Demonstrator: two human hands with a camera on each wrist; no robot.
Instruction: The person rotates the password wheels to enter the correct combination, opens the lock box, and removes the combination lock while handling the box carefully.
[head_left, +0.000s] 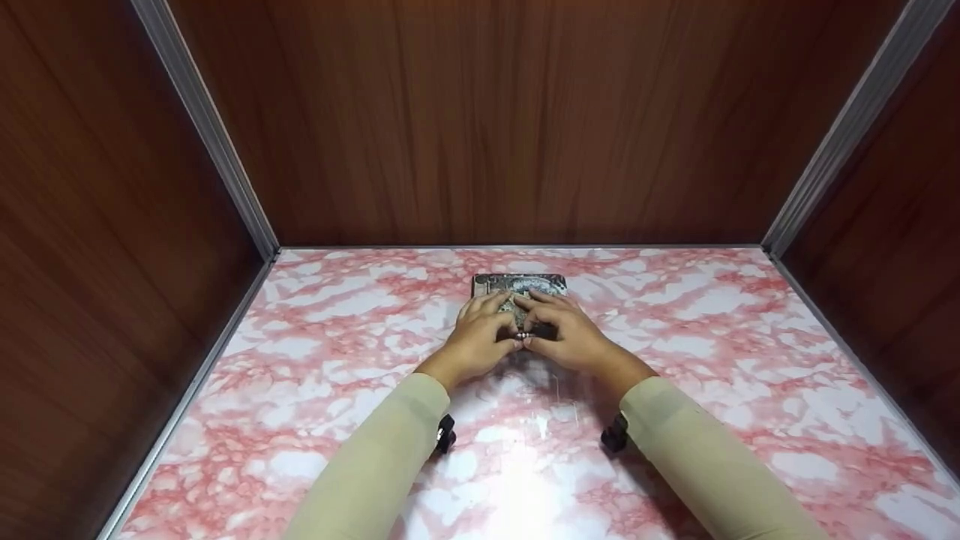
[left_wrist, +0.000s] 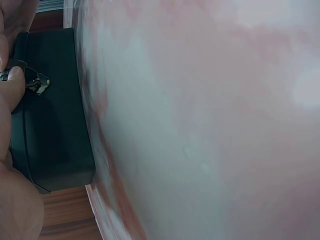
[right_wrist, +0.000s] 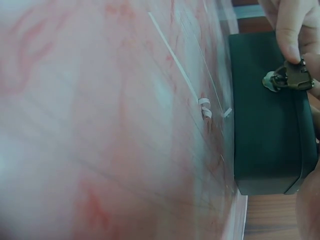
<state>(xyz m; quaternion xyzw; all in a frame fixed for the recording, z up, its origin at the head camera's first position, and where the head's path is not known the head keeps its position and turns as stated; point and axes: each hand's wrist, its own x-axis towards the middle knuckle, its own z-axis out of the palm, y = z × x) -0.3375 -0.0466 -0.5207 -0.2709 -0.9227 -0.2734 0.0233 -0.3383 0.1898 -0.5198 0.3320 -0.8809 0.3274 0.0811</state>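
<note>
A dark green box (right_wrist: pixel 267 120) with a patterned lid (head_left: pixel 540 283) stands on the table in front of me. From the metal hasp (right_wrist: pixel 270 81) on its near side hangs a small combination padlock (right_wrist: pixel 298 77), raised off the box front. My left hand (head_left: pixel 476 341) pinches the padlock from the left, thumb against its body. On the other side my right hand (head_left: pixel 577 337) holds it too, and the thumb tips nearly meet. Fingers of both hands reach over the lid and hide part of it. The left wrist view shows the padlock's shackle (left_wrist: pixel 32 75) through the hasp.
The table (head_left: pixel 337 420) has a red and white marbled surface. Brown wood-grain panels (head_left: pixel 480 120) with metal edge strips stand at the back and both sides. A pale strip or scuff (right_wrist: pixel 172 55) marks the surface before the box. Dark straps (head_left: pixel 446 433) sit at both wrists.
</note>
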